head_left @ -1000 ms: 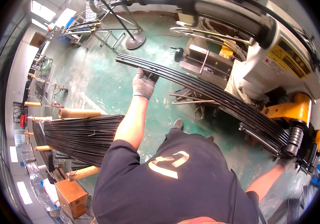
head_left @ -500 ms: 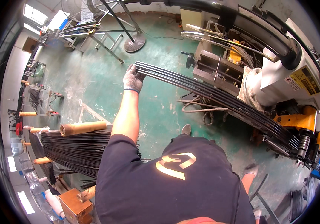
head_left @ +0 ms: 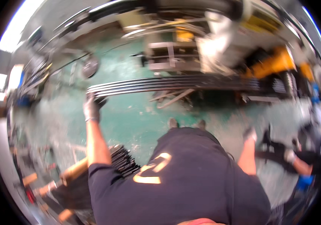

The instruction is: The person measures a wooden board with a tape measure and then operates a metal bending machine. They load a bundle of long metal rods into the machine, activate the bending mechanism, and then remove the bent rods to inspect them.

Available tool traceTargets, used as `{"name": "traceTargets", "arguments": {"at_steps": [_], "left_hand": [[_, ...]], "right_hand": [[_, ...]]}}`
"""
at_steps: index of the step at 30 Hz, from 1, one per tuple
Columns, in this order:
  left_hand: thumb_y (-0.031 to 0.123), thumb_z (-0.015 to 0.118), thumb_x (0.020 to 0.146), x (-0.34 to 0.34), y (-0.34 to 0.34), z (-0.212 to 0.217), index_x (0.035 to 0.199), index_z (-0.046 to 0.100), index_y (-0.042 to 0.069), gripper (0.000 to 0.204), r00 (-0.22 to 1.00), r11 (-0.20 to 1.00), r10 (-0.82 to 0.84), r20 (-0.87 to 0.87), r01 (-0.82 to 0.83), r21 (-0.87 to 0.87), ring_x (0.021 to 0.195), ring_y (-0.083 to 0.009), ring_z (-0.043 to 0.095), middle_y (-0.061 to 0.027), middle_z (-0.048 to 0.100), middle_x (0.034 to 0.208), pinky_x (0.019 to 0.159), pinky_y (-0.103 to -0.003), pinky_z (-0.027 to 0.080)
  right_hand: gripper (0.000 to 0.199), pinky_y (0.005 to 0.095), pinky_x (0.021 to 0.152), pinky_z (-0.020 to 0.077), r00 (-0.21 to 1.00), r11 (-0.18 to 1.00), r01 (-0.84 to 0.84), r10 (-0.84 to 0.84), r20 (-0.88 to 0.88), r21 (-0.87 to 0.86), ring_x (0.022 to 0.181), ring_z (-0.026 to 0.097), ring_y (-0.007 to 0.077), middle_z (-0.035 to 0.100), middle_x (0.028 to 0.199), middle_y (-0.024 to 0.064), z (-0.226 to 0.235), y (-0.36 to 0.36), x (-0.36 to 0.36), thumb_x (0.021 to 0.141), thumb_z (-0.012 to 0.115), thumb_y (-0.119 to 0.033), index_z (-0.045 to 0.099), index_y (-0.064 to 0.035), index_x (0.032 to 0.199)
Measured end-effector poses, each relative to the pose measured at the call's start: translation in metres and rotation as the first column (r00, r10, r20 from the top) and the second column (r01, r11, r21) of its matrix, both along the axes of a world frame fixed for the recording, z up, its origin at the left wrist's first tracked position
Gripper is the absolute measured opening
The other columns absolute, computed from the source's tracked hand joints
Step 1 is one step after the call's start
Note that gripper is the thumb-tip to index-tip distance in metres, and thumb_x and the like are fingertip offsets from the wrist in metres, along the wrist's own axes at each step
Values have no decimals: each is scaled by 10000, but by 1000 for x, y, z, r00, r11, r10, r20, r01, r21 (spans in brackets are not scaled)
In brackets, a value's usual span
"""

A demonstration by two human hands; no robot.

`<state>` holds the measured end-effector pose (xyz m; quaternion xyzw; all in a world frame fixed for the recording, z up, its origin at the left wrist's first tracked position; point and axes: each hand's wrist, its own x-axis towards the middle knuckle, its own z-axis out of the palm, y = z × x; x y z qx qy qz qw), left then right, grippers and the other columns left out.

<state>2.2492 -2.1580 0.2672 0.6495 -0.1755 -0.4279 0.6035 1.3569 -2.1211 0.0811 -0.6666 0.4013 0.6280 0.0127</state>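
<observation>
My gloved left hand (head_left: 92, 108) is closed around the left ends of several long, thin dark metal rods (head_left: 141, 85). They lie side by side, roughly level, and run right toward a machine (head_left: 269, 65) with yellow-orange parts, where their far ends blur into the dark fittings. Below the rods on the right, and apart from them, is my right hand (head_left: 249, 134). It wears a light glove, and motion smears its fingers, so whether it is open or closed does not show.
Beyond the rods stands a metal vise-like block (head_left: 173, 56). A round metal base (head_left: 90, 67) rests on the green floor (head_left: 130, 123). At lower left, many dark rods (head_left: 125, 161) lie on a rack with tan rollers (head_left: 74, 170). Another person's gloved hand (head_left: 290, 156) shows at right.
The view has swung, so the rods now run nearly level instead of slanting down to the right. My left hand still grips them. My right hand has come further into view, as has another person.
</observation>
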Motion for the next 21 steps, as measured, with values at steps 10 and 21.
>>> {"name": "traceTargets", "arguments": {"at_steps": [10, 21], "left_hand": [[565, 496, 1096, 21, 9, -12, 1568, 455, 172, 615, 990, 991, -133, 45, 134, -21, 1178, -411, 653, -105, 590, 1468, 939, -536, 556], [542, 432, 1115, -77, 7, -60, 1623, 287, 32, 734, 865, 929, 360, -349, -366, 52, 1472, -465, 426, -198, 385, 1658, 1218, -588, 409]], "right_hand": [[120, 299, 506, 443, -747, -525, 325, 367, 554, 787, 612, 588, 159, 611, 788, 12, 22, -33, 49, 1000, 669, -255, 650, -137, 1006], [285, 333, 477, 440, -795, -538, 440, 140, 590, 720, 560, 577, 199, 597, 741, 67, 1, -38, -13, 1003, 713, -302, 616, -42, 1066]]}}
